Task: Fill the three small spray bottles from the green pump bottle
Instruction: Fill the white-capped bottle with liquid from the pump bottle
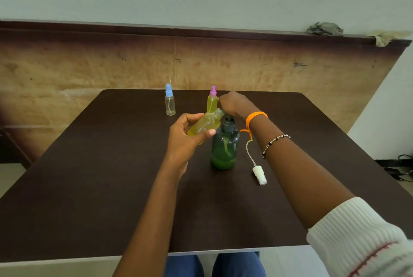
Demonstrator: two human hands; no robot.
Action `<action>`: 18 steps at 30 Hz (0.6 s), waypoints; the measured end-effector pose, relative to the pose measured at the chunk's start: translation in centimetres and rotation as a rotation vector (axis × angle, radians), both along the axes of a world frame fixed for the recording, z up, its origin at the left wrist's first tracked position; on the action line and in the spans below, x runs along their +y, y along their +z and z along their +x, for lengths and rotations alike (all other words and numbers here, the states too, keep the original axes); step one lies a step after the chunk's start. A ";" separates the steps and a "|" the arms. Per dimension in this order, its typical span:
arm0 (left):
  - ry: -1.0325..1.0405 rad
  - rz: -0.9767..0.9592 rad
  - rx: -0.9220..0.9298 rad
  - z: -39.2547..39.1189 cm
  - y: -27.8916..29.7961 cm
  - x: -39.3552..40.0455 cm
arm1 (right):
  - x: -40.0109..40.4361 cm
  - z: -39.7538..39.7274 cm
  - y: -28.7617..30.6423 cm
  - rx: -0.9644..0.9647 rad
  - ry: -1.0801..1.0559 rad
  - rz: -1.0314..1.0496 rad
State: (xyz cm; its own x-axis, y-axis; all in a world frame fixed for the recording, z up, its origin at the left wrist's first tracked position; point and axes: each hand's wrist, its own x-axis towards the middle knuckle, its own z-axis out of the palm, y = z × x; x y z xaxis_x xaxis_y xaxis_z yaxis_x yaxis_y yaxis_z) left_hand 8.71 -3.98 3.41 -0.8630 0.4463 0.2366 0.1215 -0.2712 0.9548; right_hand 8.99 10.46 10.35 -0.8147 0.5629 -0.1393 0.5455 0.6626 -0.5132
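Note:
My left hand (185,133) grips an uncapped small bottle (206,123) of yellow liquid, tilted with its open neck against the pump head of the green pump bottle (224,147). My right hand (232,103) rests closed on top of that pump head. The green bottle stands mid-table with a low layer of green liquid. A white spray cap (259,174) with its tube lies on the table to the right of it. Behind stand a pink-capped spray bottle (212,101) holding yellow liquid and a blue-capped clear spray bottle (169,102) that looks empty.
The dark brown table (111,176) reaches back to a worn wooden wall panel (89,64). Crumpled cloths (325,29) sit on the ledge at the upper right. Cables (400,171) lie on the floor to the right.

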 end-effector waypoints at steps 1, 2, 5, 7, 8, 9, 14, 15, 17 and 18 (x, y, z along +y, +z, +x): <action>-0.002 0.004 0.000 0.0 -0.1 0.1 | 0.0 -0.1 -0.2 0.018 -0.024 -0.016; -0.004 0.004 0.000 -0.1 -0.2 0.1 | 0.2 -0.3 -0.4 0.041 -0.054 -0.035; -0.004 0.001 -0.013 0.0 -0.7 0.3 | 0.4 -0.6 -1.1 0.063 -0.107 -0.099; -0.005 0.006 -0.012 -0.1 -0.9 0.3 | 0.0 -0.2 -0.9 0.095 -0.132 -0.155; -0.007 0.005 -0.012 -0.1 -0.9 0.4 | -0.1 -0.1 -0.8 0.090 -0.126 -0.160; -0.010 0.004 -0.012 -0.1 -0.9 0.4 | -0.2 0.0 -0.6 0.075 -0.115 -0.167; -0.039 0.010 -0.010 -0.2 -0.9 0.3 | 0.1 -0.5 -0.2 0.044 -0.145 -0.139; -0.044 0.010 -0.009 -0.2 -1.0 0.4 | 0.1 -0.5 -0.4 0.046 -0.151 -0.133; -0.048 0.009 -0.011 -0.2 -1.1 0.6 | 0.0 -0.4 -0.6 0.063 -0.153 -0.136; -0.049 0.008 -0.014 -0.2 -1.3 0.6 | -0.1 -0.3 -0.7 0.069 -0.158 -0.147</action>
State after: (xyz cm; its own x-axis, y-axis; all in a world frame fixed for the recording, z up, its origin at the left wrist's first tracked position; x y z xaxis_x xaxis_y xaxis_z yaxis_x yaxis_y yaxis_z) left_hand 8.54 -3.35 2.14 -0.8436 0.4861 0.2283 0.0943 -0.2845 0.9540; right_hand 8.73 10.36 9.61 -0.7284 0.6620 -0.1764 0.5971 0.4872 -0.6373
